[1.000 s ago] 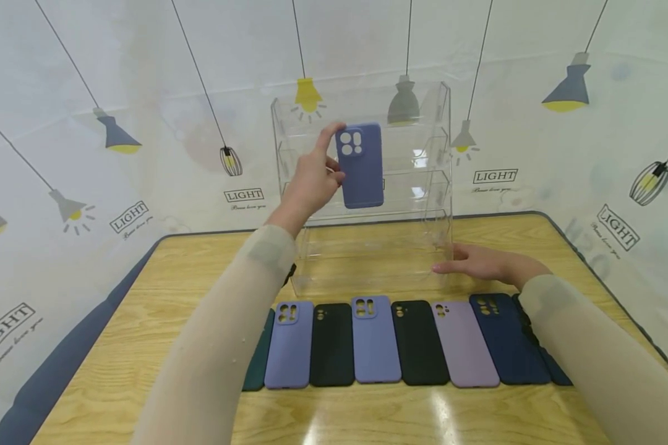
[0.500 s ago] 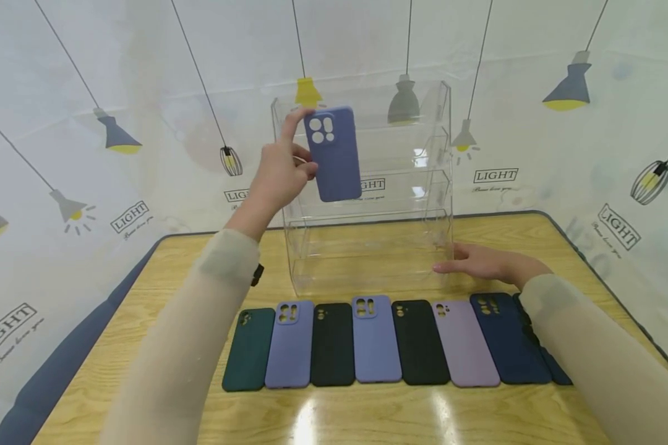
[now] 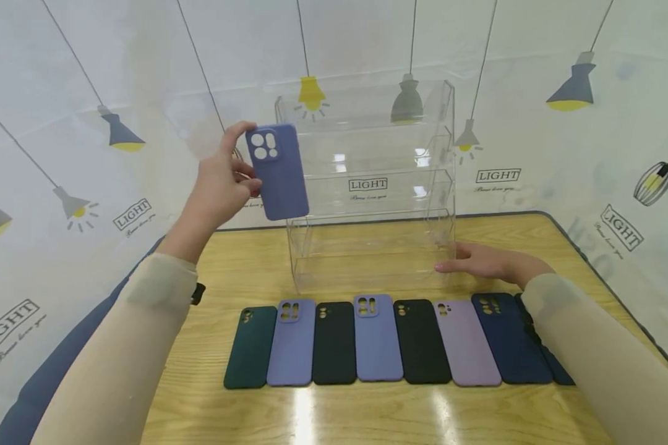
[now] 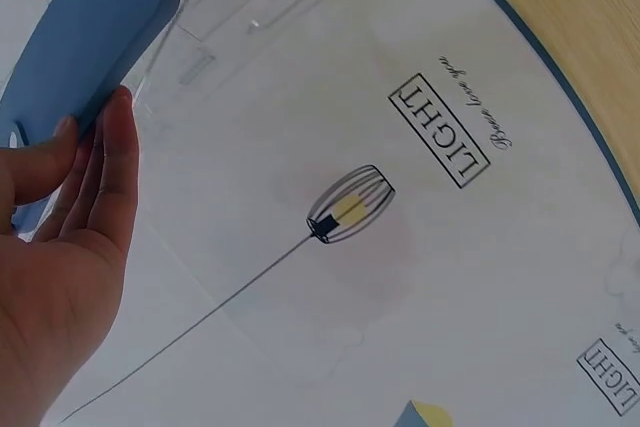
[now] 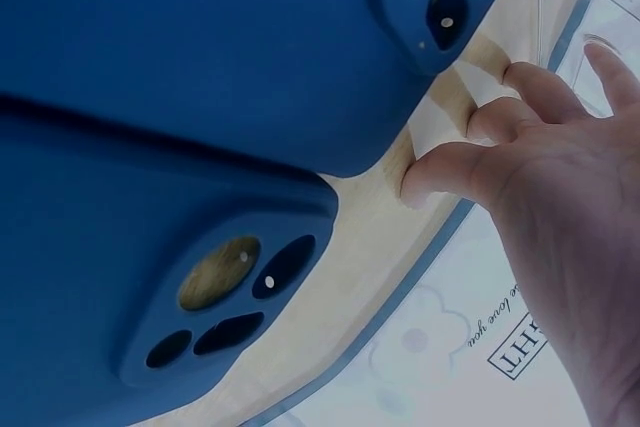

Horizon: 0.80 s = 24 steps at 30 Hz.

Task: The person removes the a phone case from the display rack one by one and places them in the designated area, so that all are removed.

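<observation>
My left hand (image 3: 219, 185) pinches a purple-blue phone case (image 3: 282, 185) by its left edge, holding it upright in the air before the left side of a clear tiered display rack (image 3: 367, 215). In the left wrist view, thumb and fingers grip the case (image 4: 90, 42) from both faces. My right hand (image 3: 487, 261) rests at the rack's lower right corner, its fingers loosely extended. The right wrist view shows several fingertips of that hand (image 5: 570, 177) down on the tabletop, with one finger reaching towards the rack; whether it touches the rack is unclear.
Phone cases lie in a row before the rack: dark green (image 3: 250, 347), purple-blue (image 3: 291, 352), black (image 3: 334, 346), another purple-blue (image 3: 380, 346), black (image 3: 425, 346), lilac (image 3: 470, 349) and navy (image 3: 514, 346). My right forearm partly covers the last navy case (image 3: 559, 369). A lamp-printed cloth (image 3: 534, 123) stands behind.
My left hand has carried the purple-blue phone case leftwards, from the rack's middle to its left side, first rising slightly, then lowering. The right hand has stayed put.
</observation>
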Tool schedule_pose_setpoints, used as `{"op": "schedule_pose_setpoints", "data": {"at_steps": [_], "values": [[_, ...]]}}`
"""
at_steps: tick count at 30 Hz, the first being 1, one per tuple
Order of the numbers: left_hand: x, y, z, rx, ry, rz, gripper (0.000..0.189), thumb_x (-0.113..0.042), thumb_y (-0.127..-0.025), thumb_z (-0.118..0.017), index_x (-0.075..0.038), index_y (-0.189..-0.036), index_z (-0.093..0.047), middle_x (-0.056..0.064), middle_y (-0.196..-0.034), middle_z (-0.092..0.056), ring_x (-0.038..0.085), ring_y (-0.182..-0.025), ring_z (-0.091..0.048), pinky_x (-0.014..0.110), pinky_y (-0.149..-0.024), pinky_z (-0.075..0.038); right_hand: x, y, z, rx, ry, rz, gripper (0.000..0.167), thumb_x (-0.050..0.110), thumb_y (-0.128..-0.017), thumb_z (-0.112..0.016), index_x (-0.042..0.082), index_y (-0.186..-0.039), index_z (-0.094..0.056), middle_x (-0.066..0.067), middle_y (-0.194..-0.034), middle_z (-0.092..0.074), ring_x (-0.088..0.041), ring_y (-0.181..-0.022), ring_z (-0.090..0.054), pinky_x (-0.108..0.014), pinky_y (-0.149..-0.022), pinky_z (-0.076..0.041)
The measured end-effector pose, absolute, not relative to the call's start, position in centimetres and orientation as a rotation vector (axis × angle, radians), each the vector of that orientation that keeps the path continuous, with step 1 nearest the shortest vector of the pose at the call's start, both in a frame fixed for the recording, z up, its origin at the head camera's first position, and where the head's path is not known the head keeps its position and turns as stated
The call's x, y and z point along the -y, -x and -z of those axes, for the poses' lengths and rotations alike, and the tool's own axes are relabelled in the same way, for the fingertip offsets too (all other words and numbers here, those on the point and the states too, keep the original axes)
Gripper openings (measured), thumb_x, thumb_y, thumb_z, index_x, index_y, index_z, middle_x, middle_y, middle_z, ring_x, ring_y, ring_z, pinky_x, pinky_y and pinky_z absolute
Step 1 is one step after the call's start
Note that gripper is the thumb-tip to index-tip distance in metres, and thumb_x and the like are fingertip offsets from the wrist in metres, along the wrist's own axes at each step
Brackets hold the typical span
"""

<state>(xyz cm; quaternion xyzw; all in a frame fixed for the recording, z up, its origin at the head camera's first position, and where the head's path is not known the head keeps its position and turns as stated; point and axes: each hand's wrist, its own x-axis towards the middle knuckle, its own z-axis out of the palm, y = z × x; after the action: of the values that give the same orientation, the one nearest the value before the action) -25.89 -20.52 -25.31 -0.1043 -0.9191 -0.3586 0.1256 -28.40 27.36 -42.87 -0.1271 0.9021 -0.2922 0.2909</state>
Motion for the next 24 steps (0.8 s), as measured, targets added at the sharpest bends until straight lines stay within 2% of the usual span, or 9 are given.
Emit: {"op": "schedule_pose_setpoints", "data": {"at_steps": [10, 17, 24], "values": [[25.2, 24.0, 26.9, 2.732, 0.217, 1.021, 0.098, 0.010, -0.094, -0.068, -0.042, -0.165, -0.026, 0.028, -0.111, -0.075, 0.037, -0.094, -0.080, 0.039, -0.078, -0.065, -27.5, 28.4, 43.1, -2.418, 0.332, 0.765, 0.113, 0.075, -0.098, -0.057, 0.009, -0.173, -0.004, -0.029, -0.177, -0.007, -0.059, -0.160, -0.007, -0.078, -0.125, -0.019], [28.0, 22.6, 28.3, 2.832, 0.215, 1.052, 0.096, 0.011, -0.095, -0.066, -0.034, -0.168, -0.021, 0.033, -0.112, -0.075, 0.038, -0.092, -0.081, 0.046, -0.079, -0.068, -27.4, 28.4, 42.9, -2.414, 0.324, 0.760, 0.114, 0.075, -0.098, -0.057, 0.006, -0.172, -0.005, -0.030, -0.177, -0.007, -0.059, -0.160, -0.007, -0.078, -0.125, -0.019], [30.7, 21.6, 30.3, 3.001, 0.183, 1.028, 0.098, 0.010, -0.095, -0.067, -0.027, -0.170, -0.017, 0.035, -0.116, -0.073, 0.036, -0.093, -0.080, 0.045, -0.077, -0.068, -27.3, 28.4, 43.0, -2.415, 0.322, 0.761, 0.114, 0.076, -0.097, -0.057, 0.009, -0.173, -0.004, -0.028, -0.177, -0.009, -0.058, -0.161, -0.009, -0.077, -0.125, -0.021]]}}
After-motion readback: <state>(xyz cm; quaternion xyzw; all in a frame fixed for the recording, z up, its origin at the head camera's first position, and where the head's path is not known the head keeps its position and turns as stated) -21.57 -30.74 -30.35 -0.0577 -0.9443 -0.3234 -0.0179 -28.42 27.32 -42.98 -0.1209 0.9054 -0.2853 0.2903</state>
